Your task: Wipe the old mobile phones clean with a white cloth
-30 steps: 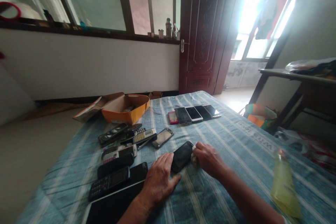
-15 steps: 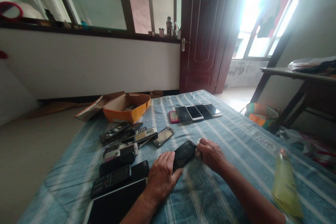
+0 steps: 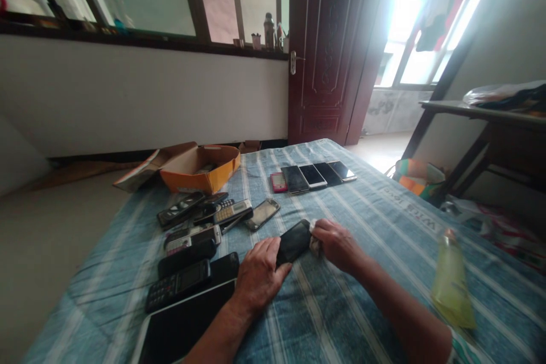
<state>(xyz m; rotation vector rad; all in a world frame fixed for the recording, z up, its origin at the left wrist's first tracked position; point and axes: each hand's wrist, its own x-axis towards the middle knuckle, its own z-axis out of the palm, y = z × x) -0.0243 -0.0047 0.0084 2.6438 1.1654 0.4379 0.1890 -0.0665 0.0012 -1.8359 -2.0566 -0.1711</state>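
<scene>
A black smartphone (image 3: 294, 242) lies tilted on the striped blue cloth, and my left hand (image 3: 261, 273) grips its near left end between fingers and thumb. At the phone's far right end, my right hand (image 3: 336, 243) pinches a crumpled whitish cloth (image 3: 315, 239) against the edge. Left of my hands are several old mobile phones, among them a keypad phone (image 3: 179, 284) and a silver one (image 3: 232, 211). A white-edged tablet (image 3: 183, 324) lies partly under my left forearm. Just beyond the held phone is a silver-framed phone (image 3: 263, 215).
An open orange box (image 3: 200, 173) stands at the back left. Further back, several phones lie in a row, a white one (image 3: 313, 176) among them, beside a small pink-edged item (image 3: 279, 182). A bottle of yellow liquid (image 3: 453, 284) is at the right.
The whole view has shifted slightly, moving things up and left in the picture. My right hand and the cloth sit a little closer over the phone's far end. My left hand keeps its grip.
</scene>
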